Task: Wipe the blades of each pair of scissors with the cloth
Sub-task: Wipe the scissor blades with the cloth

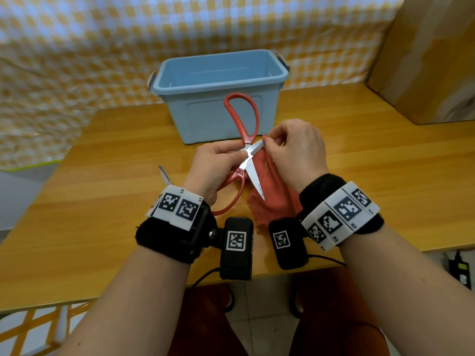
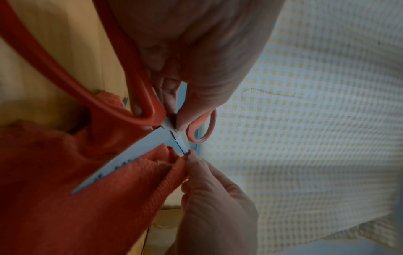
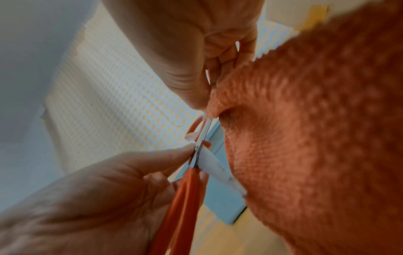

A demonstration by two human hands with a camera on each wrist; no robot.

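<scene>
The red-handled scissors (image 1: 248,150) are held up over the wooden bench (image 1: 102,214), spread wide open so the two blades cross at the pivot. The left hand (image 1: 218,163) grasps them right at that pivot, thumb and fingertips clamped on the metal, with one red loop hanging down towards the wrist and the other rising in front of the blue bin (image 1: 218,86). One blade (image 1: 254,178) points down and towards the person, lying bare across the orange-red cloth (image 1: 272,199). The other blade (image 1: 257,146) points to the person's right, and the right hand (image 1: 295,152) pinches a fold of the cloth over its tip. The rest of the cloth drapes down from that hand onto the bench near its front edge.

A second pair of scissors (image 1: 164,174) lies on the bench just left of the left wrist, only its metal tips showing. The bin stands behind the hands, in front of a yellow checked curtain (image 1: 77,60). A cardboard box (image 1: 431,60) sits at the far right.
</scene>
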